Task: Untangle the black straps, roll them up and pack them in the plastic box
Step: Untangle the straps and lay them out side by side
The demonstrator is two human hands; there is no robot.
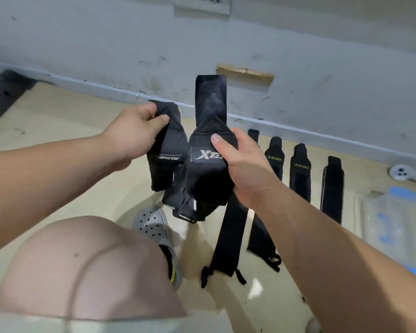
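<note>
"Two hands on it?" asks the first.

"Both. The tangle of black straps (202, 179) is held up in the air above the floor (58, 131), in front of the foot of the wall (322, 56). The left hand (132, 138) pinches a folded strap end between thumb and curled fingers, at the tangle's upper left."

"And the other?"

"The right hand (245, 164) grips the thick part with the silver X lettering. Its thumb is pressed flat across the front, and its fingers are wrapped behind, out of sight. One strap end stands up above that thumb. A long strap (228, 236) hangs down below, and I cannot tell whether its looped end touches the floor."

"Any straps free of the tangle?"

"Four flat straps (300, 171) lie side by side on the floor near its far edge along the wall, to the right of the right hand. Two bear yellow XUEYING lettering, and the forearm partly hides the nearest one."

"The plastic box?"

"The plastic box (380, 219) is clear with blue marks. It sits on the floor at the right, just past the last flat strap, too blurred to show its contents. A white controller (404, 175) lies beyond it, near the wall. A bare knee (82, 260) and a grey perforated shoe (154, 224) show below the tangle."
</note>
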